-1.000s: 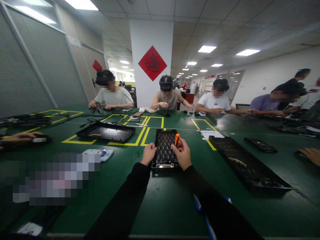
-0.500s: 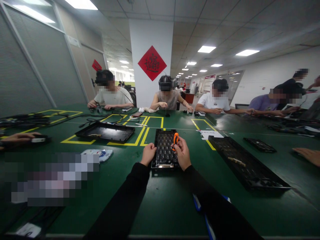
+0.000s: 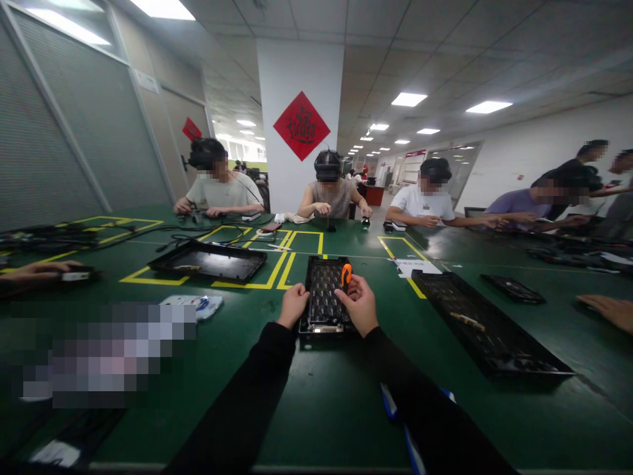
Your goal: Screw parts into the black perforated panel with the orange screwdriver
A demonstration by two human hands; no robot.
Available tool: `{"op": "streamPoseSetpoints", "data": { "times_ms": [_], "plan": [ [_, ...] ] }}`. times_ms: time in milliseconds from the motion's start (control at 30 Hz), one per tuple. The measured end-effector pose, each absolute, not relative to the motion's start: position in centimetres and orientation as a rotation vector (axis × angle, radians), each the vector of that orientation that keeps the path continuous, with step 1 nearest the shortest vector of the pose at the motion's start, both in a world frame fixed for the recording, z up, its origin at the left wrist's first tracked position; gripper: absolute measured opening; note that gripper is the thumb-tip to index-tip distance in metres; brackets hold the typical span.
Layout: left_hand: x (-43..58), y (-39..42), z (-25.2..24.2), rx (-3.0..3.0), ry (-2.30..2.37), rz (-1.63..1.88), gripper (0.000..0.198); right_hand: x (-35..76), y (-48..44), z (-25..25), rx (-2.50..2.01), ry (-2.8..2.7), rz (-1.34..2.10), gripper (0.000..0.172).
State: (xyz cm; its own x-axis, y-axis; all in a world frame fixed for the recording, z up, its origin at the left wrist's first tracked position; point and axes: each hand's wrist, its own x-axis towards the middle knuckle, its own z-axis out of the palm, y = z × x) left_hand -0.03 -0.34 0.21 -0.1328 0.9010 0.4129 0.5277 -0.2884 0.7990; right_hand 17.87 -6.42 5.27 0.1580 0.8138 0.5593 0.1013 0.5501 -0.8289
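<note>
While our left hand (image 3: pixel 293 305) clasps the left edge of the black gridded tray (image 3: pixel 324 290) on the green table (image 3: pixel 321 402), our right hand (image 3: pixel 359 305) grasps an orange screwdriver (image 3: pixel 346 274) upright over it; the writing on the red sign (image 3: pixel 301 125) is not readable.

A long dark-green bench (image 3: pixel 316 409) marked with yellow tape lines (image 3: pixel 277 270) fills the foreground. Behind it stands a broad white square pillar (image 3: pixel 299 66) bearing a red diamond-shaped paper sign (image 3: pixel 301 125). A grey ribbed partition wall (image 3: pixel 59 145) runs along the left, carrying a smaller red diamond sign (image 3: pixel 192 129). A plain white wall (image 3: pixel 519 152) runs along the right. Rectangular white light panels (image 3: pixel 409 99) glow in the grey tiled ceiling (image 3: pixel 445 39).
</note>
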Motion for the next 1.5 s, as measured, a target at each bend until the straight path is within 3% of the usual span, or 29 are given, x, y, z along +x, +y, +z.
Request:
{"op": "streamPoseSetpoints", "data": {
  "times_ms": [167,433,900,1133,1400,1500],
  "plan": [
    [0.09,-0.39,0.26,1.747,1.587,1.412,0.026,17.83,-6.69,5.50,-0.848,-1.345,0.680,0.048],
    [0.14,-0.70,0.57,1.741,1.572,1.411,0.027,17.66,-6.86,5.43,-0.747,-1.279,0.851,0.036],
    [0.04,-0.37,0.14,1.756,1.574,1.414,0.026,17.70,-6.94,5.52,-0.782,-1.360,0.881,0.035],
    [-0.01,-0.22,-0.01,1.778,1.577,1.410,0.025,17.85,-7.07,5.74,-0.871,-1.485,0.613,0.027],
    [0.05,-0.52,0.29,1.748,1.567,1.416,0.025,17.86,-6.28,5.11,-0.868,-1.329,0.688,0.046],
    [0.02,-0.49,0.22,1.758,1.574,1.410,0.026,17.82,-6.37,5.14,-0.825,-1.335,0.765,0.044]
  ]
}}
